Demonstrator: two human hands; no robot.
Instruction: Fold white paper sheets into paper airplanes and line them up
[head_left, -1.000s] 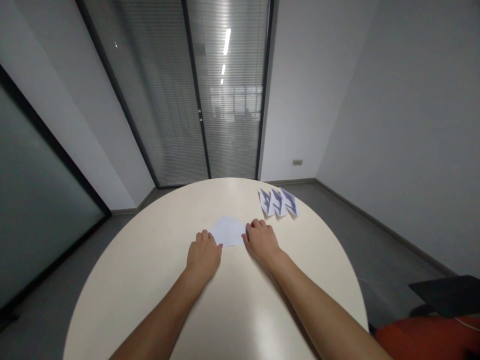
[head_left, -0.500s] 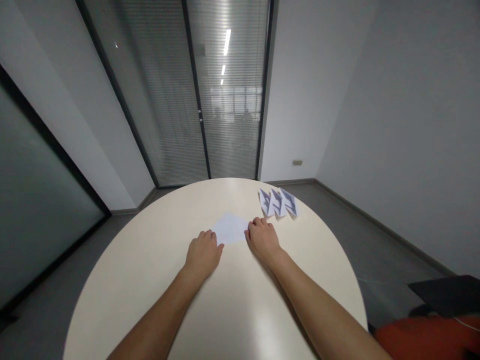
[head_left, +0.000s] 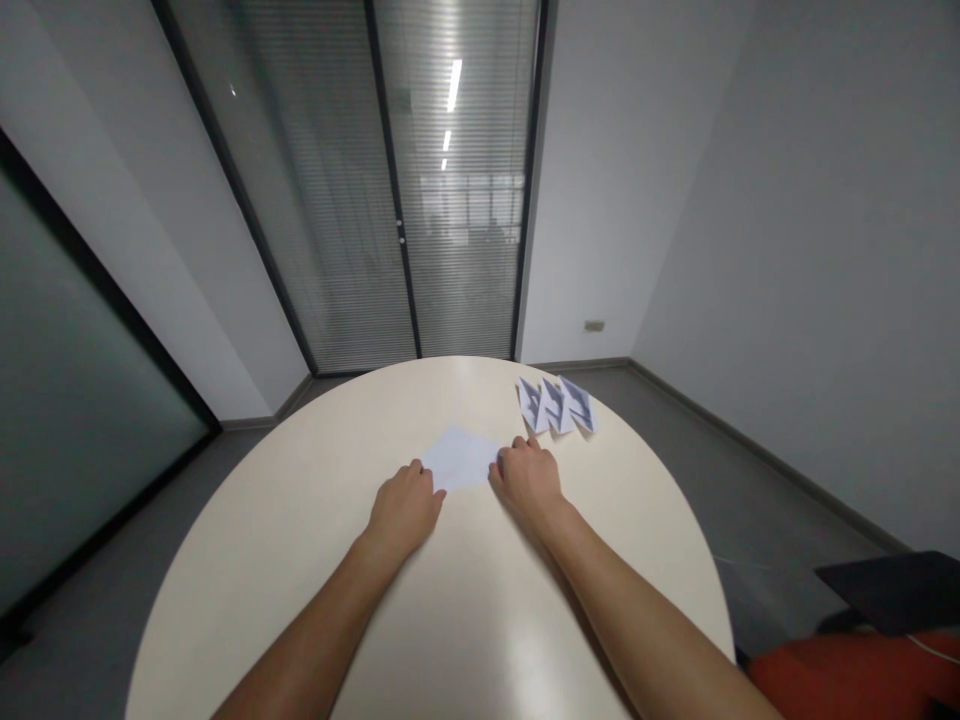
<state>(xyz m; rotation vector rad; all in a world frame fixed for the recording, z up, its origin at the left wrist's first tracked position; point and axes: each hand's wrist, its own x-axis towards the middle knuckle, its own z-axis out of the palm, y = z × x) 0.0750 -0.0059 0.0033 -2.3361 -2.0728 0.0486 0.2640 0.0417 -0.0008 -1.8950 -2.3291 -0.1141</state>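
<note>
A pale sheet of paper (head_left: pixel 461 460) with a pointed far edge lies flat on the round cream table (head_left: pixel 300 540). At its left corner, my left hand (head_left: pixel 406 507) has its fingers curled over the edge, the thumb beside the near side. My right hand (head_left: pixel 529 478) grips the right corner with bent fingers. Beyond my right hand stand three folded white paper pieces (head_left: pixel 556 407), side by side near the table's far right edge.
Behind the table is a glass partition with blinds (head_left: pixel 465 270). At the lower right, past the table edge, are a red seat (head_left: pixel 862 675) and a dark flat object (head_left: pixel 892 590) with a thin cable.
The sheet has shifted and turned very slightly between my hands. My right hand has moved a touch to the right; my left hand is almost where it was.
</note>
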